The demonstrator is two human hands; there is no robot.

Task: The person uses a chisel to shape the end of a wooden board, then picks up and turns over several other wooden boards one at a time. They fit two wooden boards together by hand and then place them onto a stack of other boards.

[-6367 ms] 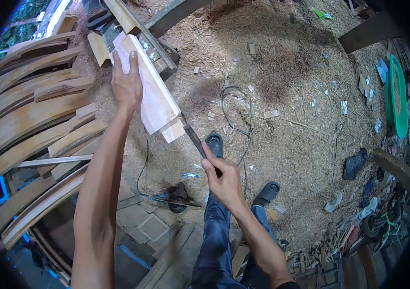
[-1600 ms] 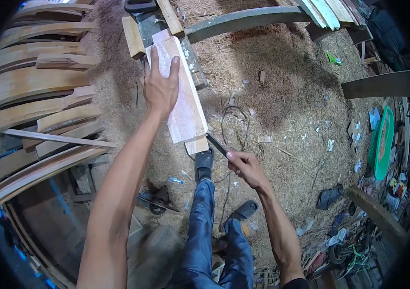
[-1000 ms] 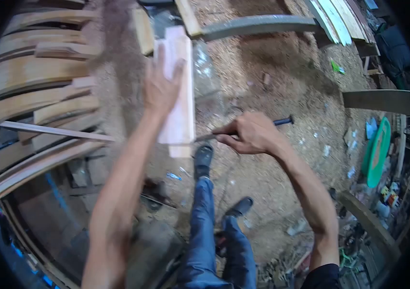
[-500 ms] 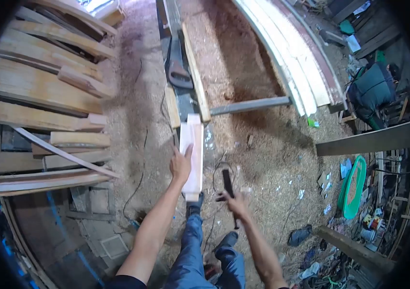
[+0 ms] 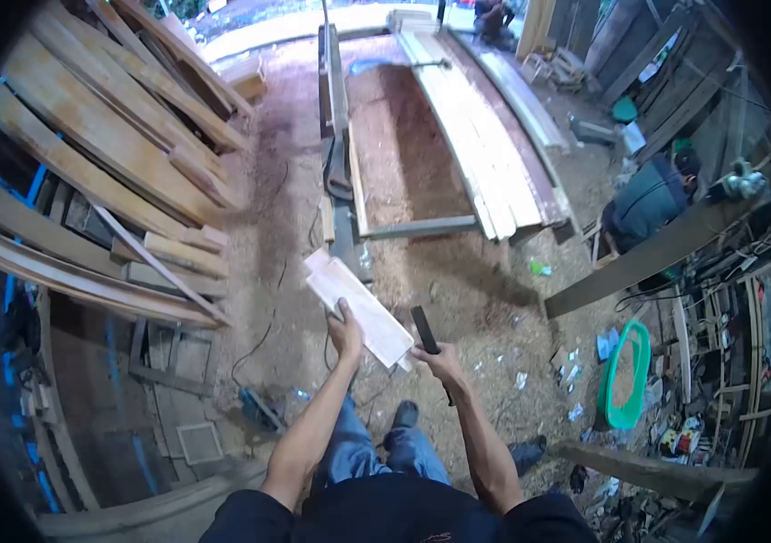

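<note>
A pale, flat board [image 5: 360, 309] slants above the sawdust floor [image 5: 458, 281], its near end gripped by the left hand [image 5: 346, 329]. Just beside it, the right hand [image 5: 441, 363] is closed around a dark chisel [image 5: 424, 329].

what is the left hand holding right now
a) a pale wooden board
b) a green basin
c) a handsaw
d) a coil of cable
a: the left hand grips the pale wooden board by its lower edge, lifted above the sawdust floor, while the right hand holds a dark tool beside it.
</note>
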